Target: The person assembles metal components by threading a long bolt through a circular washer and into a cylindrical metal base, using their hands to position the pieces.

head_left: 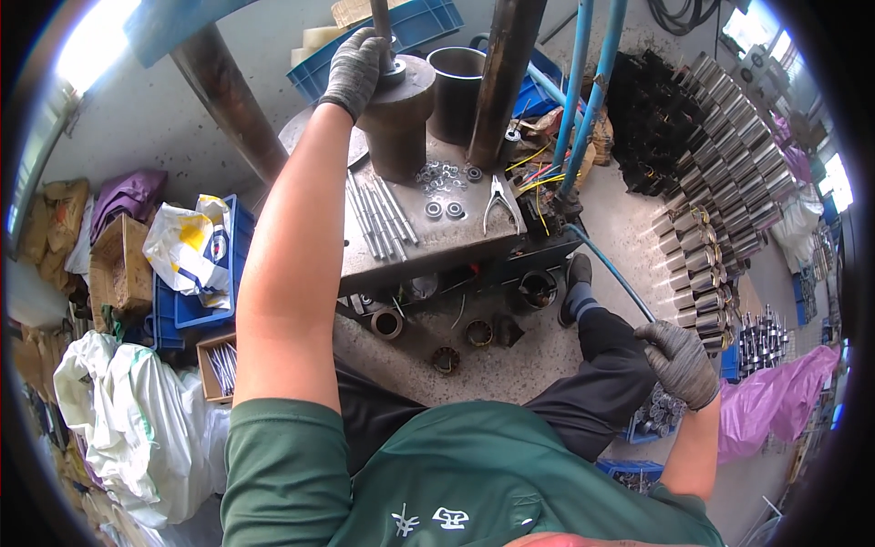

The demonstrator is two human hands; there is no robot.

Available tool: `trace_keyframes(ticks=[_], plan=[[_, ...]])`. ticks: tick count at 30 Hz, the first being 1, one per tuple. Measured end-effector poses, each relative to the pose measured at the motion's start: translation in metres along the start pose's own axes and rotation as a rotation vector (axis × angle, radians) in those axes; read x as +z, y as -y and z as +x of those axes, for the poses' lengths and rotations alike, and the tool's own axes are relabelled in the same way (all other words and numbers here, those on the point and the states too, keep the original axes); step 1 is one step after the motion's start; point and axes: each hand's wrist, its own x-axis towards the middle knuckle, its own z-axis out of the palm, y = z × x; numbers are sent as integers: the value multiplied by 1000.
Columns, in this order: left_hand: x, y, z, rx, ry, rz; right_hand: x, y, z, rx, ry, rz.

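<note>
My left hand point(355, 73), in a grey knit glove, is closed at an upright metal shaft point(382, 16); its fingertips are partly hidden. Under the shaft a ring-shaped bearing point(394, 71) sits on top of a thick steel cylinder point(398, 137), which stands on the metal bench point(392, 266). At the right, my gloved right hand point(682, 363) is wrapped round the end of a long blue lever point(612, 273). On the bench lie several slim metal shafts point(378, 217), a pile of small rings point(441, 177), two bearings point(444, 211) and circlip pliers point(500, 205).
Steel columns point(499, 82) and blue pipes point(583, 91) rise around the bench. Stacked metal sleeves point(729, 155) and black parts point(649, 118) stand at the right. White sacks point(137, 428) and a blue crate point(205, 310) are at the left. Loose rings point(478, 333) lie beneath the bench.
</note>
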Motion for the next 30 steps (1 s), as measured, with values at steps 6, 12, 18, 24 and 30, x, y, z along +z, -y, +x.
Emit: trace_keyframes(ticks=[6, 12, 18, 24, 30], plan=[[3, 2, 0, -29, -16, -112, -3, 9, 3, 60, -101, 31], [9, 1, 1, 6, 41, -2, -53, 1, 82, -209, -709, -474], [8, -4, -2, -41, 24, -30, -101, -6, 183, -307, -889, -436], [3, -8, 0, -67, 35, -98, -111, -2, 222, -214, -900, -378], [15, -25, -36, 45, 99, -293, -111, -3, 202, -171, -774, -378]])
